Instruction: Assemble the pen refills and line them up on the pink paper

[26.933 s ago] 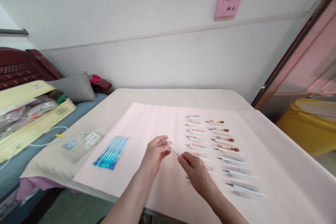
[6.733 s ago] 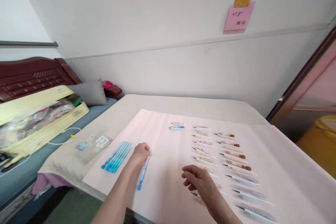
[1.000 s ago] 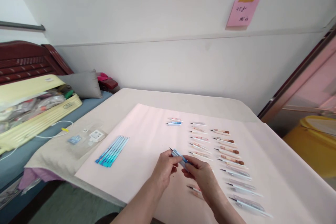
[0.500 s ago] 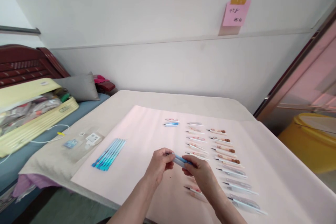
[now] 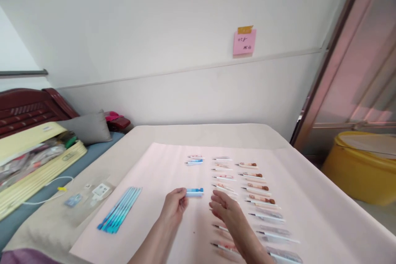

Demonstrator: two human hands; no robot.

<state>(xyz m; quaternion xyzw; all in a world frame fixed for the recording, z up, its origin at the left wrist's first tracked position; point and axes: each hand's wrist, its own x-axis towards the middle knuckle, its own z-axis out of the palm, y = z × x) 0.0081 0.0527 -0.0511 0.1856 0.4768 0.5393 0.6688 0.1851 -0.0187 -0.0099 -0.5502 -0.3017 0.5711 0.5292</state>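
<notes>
Left hand [image 5: 176, 204] pinches blue pen [image 5: 194, 192]; right hand [image 5: 227, 208] half-open near its end; fanned pens [image 5: 120, 211] left of left hand.

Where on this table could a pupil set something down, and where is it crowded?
Bare patches: the sheet between the blue pencils and the left hand, holding a blue pen; the cloth strip between the sheet and the wall; the sheet right of the outer pen column. Crowded: that column and the inner pen column, partly hidden by the right hand.
</notes>
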